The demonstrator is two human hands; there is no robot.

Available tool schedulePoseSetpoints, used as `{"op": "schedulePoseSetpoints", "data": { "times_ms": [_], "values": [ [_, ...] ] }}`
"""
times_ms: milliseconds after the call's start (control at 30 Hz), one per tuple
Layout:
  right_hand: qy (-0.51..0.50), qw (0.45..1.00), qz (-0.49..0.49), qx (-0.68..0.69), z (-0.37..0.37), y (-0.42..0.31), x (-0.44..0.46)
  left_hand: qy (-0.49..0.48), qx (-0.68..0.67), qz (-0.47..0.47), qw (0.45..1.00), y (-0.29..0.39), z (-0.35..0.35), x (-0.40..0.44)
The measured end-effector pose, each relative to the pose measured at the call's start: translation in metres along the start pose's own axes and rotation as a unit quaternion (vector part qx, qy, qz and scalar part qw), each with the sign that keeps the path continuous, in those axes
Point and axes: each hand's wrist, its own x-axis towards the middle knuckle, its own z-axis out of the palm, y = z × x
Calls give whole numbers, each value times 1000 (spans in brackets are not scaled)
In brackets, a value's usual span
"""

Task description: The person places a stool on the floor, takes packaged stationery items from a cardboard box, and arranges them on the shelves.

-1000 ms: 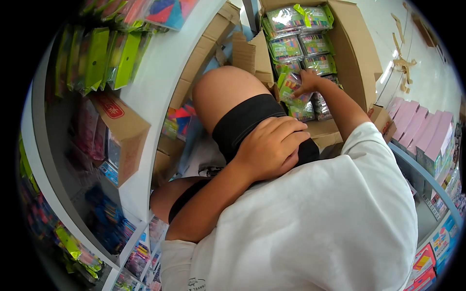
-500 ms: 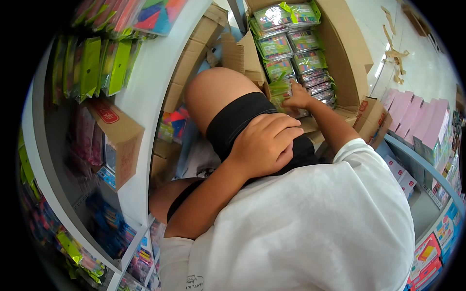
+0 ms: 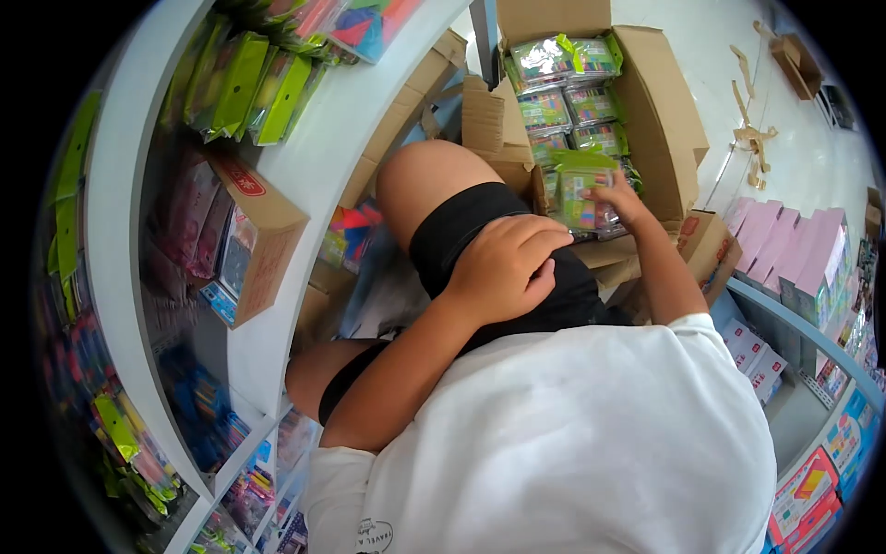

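Note:
My left hand (image 3: 508,268) lies flat over the black shorts (image 3: 475,222) on my thigh, fingers stretched and holding nothing. My right hand (image 3: 621,196) grips the side of a clear plastic packet (image 3: 581,189) with a green top edge and colourful contents I cannot make out. This packet is raised and tilted over an open cardboard box (image 3: 657,129). Inside the box, similar packets (image 3: 543,111) are stacked in two columns, several of them partly hidden behind the held one.
To my left, white shelving (image 3: 355,138) carries green-edged packets (image 3: 242,88) and a cut-open carton (image 3: 263,245). Pink boxes (image 3: 803,242) stand at the right, beyond a blue-grey shelf edge (image 3: 794,319). Torn tan strips (image 3: 752,138) lie on the white floor.
My right hand has taken hold of a packet in the box and lifted it, turning it toward me. My left hand stays on the thigh. The view has shifted slightly.

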Motion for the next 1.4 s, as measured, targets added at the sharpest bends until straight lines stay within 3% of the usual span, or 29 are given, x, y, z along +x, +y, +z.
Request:
{"op": "schedulePoseSetpoints", "data": {
  "times_ms": [67, 100, 167, 233, 267, 367, 400, 467, 567, 667, 700, 800, 867, 967, 1000, 1033, 1100, 1133, 1233, 1300, 1333, 1400],
  "values": [
    [-55, 993, -20, 99, -25, -19, -13, -11, -11, -16, 1000, 2, -3, -1],
    [-39, 988, -44, 140, -14, -66, -49, -6, -11, -9, 1000, 2, -2, -1],
    [-109, 978, -30, 177, -31, -86, -65, 90, -150, -52, 983, 0, 1, -2],
    [-133, 975, -21, 178, -36, -104, -81, 99, -242, -137, 955, 3, -1, -1],
    [-159, 964, -72, 200, -27, -121, -96, 116, -289, -181, 933, 11, -7, 2],
    [-201, 929, -221, 219, 41, -202, -146, 97, -305, -143, 937, 36, -36, 10],
    [-207, 928, -252, 183, 56, -206, -147, 109, -301, -143, 937, 41, -40, 8],
    [-199, 915, -336, 98, 81, -206, -141, 211, -184, -14, 960, 49, -43, 7],
    [-214, 874, -433, -49, 101, -205, -127, 217, -269, -81, 935, 42, -46, -15],
    [-239, 848, -464, -92, 128, -202, -132, 186, -86, -58, 977, 26, -47, -42],
    [-272, 906, -325, 22, 133, -197, -134, 166, -7, -49, 985, 24, -48, -52],
    [-305, 913, -272, 21, 139, -183, -138, 99, 203, -32, 974, 20, -49, -70],
    [-333, 916, -199, 99, 143, -178, -141, 98, 227, -15, 969, 20, -50, -73],
    [-345, 910, -217, 75, 149, -183, -151, 112, 236, 33, 965, 21, -54, -74],
    [-349, 907, -228, 66, 151, -186, -155, 113, 235, 32, 965, 18, -47, -75],
    [-353, 903, -238, 57, 153, -190, -159, 182, 66, 19, 981, 14, -38, -75],
    [-360, 896, -259, 39, 156, -194, -164, 245, -107, 4, 964, 11, -32, -79],
    [-359, 896, -258, 39, 155, -195, -164, 199, -127, -33, 971, 12, -34, -83],
    [-352, 849, -389, -69, 155, -196, -164, 111, -103, -49, 987, 12, -41, -83],
    [-383, 900, -188, 93, 160, -194, -165, 69, -58, -30, 995, 12, -43, -81],
    [-381, 900, -188, 92, 161, -193, -163, 72, -77, -41, 994, 13, -43, -80],
    [-419, 875, -64, 236, 163, -191, -159, 75, -98, -52, 991, 12, -42, -78]
  ]
}}
